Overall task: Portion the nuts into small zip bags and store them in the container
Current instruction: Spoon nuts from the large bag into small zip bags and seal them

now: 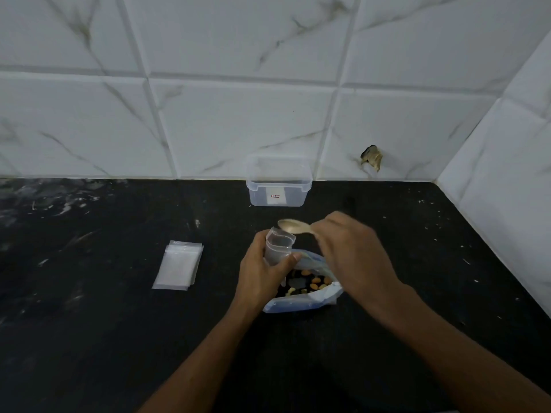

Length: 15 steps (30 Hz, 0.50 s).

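The nuts (310, 284) sit in a big open bag (301, 304) on the dark desk (119, 323), near the middle of the frame, low between your two hands. Your left hand (262, 272) holds a small zip bag (278, 247) upright, with the fingers (258, 242) and thumb curled round it just above the big bag. Your right hand (348, 248) grips a spoon (293, 226) by its handle, and the spoon's bowl hangs right over the top of the small bag. The spoon is blurry, so you cannot tell what is in it. A stack of flat zip bags (179, 265) lies to the left. A clear container (278, 186) stands open higher up, against the tiled wall (238, 99).
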Tool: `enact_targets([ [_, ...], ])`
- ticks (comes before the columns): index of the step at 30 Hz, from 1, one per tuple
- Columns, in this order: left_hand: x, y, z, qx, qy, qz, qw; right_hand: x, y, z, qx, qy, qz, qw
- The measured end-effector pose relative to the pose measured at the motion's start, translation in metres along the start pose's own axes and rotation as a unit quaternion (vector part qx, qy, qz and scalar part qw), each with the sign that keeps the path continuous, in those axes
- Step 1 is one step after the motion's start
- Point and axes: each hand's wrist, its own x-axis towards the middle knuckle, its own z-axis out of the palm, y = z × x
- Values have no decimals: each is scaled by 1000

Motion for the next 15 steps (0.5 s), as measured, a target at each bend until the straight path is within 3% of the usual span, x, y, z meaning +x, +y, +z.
enact_targets([
  [2, -2, 0, -7, -11, -4, -3, 1000, 2, 12, -3, 66, 22, 82, 994],
  [4, -4, -2, -15, -27, -13, -12, 999, -4, 25, 4, 85, -17, 151, 985],
  [7, -10, -9, -24, -45, -22, -26, 998, -13, 42, 38, 46, -172, 210, 961],
  [10, -14, -18, -25, -51, -32, -43, 997, -11, 48, 73, -27, -357, 266, 895],
  [11, -15, -20, -25, -54, -39, -49, 997, -13, 46, 81, -41, -379, 272, 883],
  [15, -17, -25, -21, -57, -55, -57, 995, -29, 37, 98, 6, -255, 247, 935],
])
